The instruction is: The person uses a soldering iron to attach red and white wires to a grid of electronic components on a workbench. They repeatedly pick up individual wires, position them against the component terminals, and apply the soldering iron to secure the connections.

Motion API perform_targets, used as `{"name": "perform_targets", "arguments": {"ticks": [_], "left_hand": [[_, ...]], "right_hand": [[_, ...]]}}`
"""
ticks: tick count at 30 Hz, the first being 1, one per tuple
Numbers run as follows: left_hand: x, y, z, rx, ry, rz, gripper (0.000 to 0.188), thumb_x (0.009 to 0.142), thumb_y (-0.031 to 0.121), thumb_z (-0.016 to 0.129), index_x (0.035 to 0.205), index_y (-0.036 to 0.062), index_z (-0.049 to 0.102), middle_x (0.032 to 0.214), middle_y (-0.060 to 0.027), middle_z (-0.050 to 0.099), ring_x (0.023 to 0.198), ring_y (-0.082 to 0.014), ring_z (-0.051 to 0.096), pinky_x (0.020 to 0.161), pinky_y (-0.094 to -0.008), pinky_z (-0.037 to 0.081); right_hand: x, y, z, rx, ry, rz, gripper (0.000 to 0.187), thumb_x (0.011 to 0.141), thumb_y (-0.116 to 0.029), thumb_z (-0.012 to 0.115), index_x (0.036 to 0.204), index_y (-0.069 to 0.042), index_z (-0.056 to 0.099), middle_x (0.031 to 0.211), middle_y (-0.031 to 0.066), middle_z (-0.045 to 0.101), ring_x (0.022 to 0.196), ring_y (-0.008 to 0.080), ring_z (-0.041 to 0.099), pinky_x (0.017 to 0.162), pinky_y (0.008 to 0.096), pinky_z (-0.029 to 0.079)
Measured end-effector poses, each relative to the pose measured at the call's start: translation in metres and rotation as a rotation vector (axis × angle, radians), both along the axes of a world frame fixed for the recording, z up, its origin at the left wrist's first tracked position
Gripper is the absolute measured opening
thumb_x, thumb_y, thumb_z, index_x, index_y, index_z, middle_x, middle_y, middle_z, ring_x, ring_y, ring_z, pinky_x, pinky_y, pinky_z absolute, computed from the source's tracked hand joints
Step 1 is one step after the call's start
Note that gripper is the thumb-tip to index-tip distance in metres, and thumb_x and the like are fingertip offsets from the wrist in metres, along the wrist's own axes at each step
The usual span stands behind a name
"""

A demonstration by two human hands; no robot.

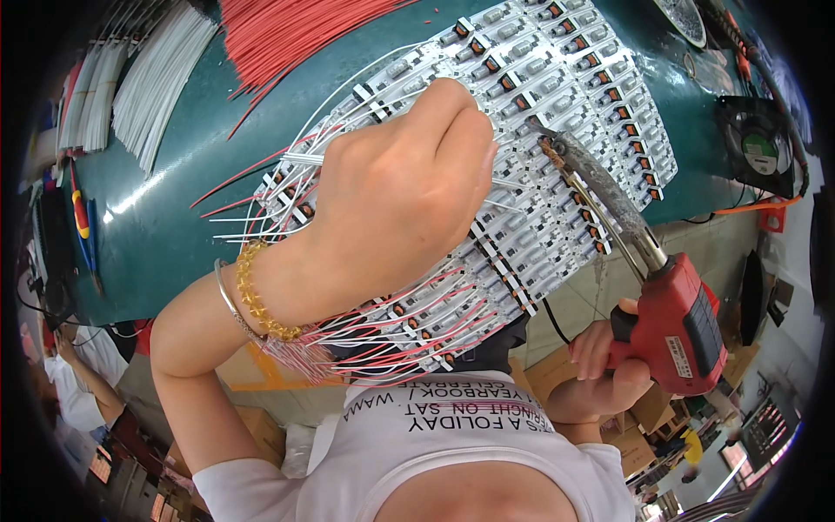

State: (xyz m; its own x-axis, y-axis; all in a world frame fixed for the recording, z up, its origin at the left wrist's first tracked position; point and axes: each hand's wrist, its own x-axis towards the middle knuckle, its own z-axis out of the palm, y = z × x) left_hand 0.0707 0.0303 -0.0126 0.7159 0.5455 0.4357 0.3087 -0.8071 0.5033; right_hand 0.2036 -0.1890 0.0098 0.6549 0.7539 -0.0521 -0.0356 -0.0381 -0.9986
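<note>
My left hand (pixel 409 174) is closed over the middle of a large panel of white circuit boards (pixel 531 226). Thin white wires (pixel 303 159) come out on both sides of the fist, so it grips a small bundle of them; the fingertips are partly hidden. A red soldering gun (pixel 683 326) is in my right hand (pixel 609 370), fingers wrapped round its handle. Its dark tip, with a thin metal solder guide beside it, points up and left over the boards, right of my left hand. Red and white wires (pixel 417 317) hang from the boards along the near left edge.
On the green tabletop (pixel 200 209) lie piles of red wires (pixel 296 35) and white wires (pixel 161 83). A red-and-yellow-handled tool (pixel 81 213) lies at the left. A black fan (pixel 755 146) and metal dish (pixel 683 19) stand at the right. Another person (pixel 83 383) is at far left.
</note>
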Motion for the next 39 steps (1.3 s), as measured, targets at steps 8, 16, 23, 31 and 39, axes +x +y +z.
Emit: {"name": "perform_targets", "arguments": {"ticks": [8, 16, 23, 31, 39], "left_hand": [[-0.001, -0.001, 0.005, -0.04, -0.016, 0.015, 0.012, 0.07, -0.001, 0.069, 0.077, 0.003, 0.059, 0.085, -0.0057, 0.056, 0.051, -0.0142, 0.052, 0.042, -0.0264, 0.039], [-0.004, 0.001, 0.014, -0.119, 0.075, -0.099, 0.012, 0.068, 0.001, 0.071, 0.075, 0.0037, 0.062, 0.092, -0.0056, 0.057, 0.048, -0.0117, 0.048, 0.043, -0.0261, 0.039], [0.002, -0.005, 0.008, -0.103, 0.031, -0.037, 0.014, 0.07, -0.001, 0.069, 0.073, 0.0029, 0.056, 0.084, -0.0052, 0.058, 0.057, -0.016, 0.056, 0.046, -0.0261, 0.042], [0.004, -0.006, 0.008, -0.133, 0.052, -0.009, 0.013, 0.071, 0.0, 0.068, 0.072, 0.0035, 0.055, 0.081, -0.0046, 0.058, 0.059, -0.0166, 0.058, 0.047, -0.0261, 0.043], [0.006, -0.007, 0.01, -0.167, 0.067, 0.012, 0.013, 0.071, 0.0, 0.067, 0.072, 0.0028, 0.055, 0.08, -0.005, 0.058, 0.06, -0.0178, 0.059, 0.049, -0.0267, 0.045]], "right_hand": [[0.0, 0.0, 0.001, 0.002, 0.037, 0.022, 0.077, 0.083, -0.054, 0.058, 0.12, 0.01, 0.039, 0.046, -0.001, 0.042, 0.036, 0.0094, 0.04, 0.039, 0.0236, 0.036], [0.007, -0.015, -0.001, 0.015, 0.071, 0.04, 0.079, 0.083, -0.057, 0.056, 0.122, 0.009, 0.038, 0.049, -0.0022, 0.043, 0.037, 0.0092, 0.04, 0.04, 0.0235, 0.037], [0.007, -0.021, -0.006, 0.015, 0.068, 0.053, 0.076, 0.083, -0.056, 0.056, 0.119, 0.009, 0.039, 0.048, -0.0002, 0.045, 0.037, 0.0101, 0.04, 0.04, 0.0239, 0.037], [-0.001, -0.012, -0.001, -0.061, 0.068, -0.018, 0.064, 0.08, -0.052, 0.064, 0.103, 0.005, 0.045, 0.046, 0.0011, 0.045, 0.037, 0.0119, 0.042, 0.04, 0.0241, 0.037], [0.003, -0.02, -0.003, -0.028, -0.029, 0.001, 0.074, 0.083, -0.054, 0.059, 0.117, 0.01, 0.041, 0.046, -0.0006, 0.043, 0.036, 0.0099, 0.041, 0.039, 0.0235, 0.037]]}}
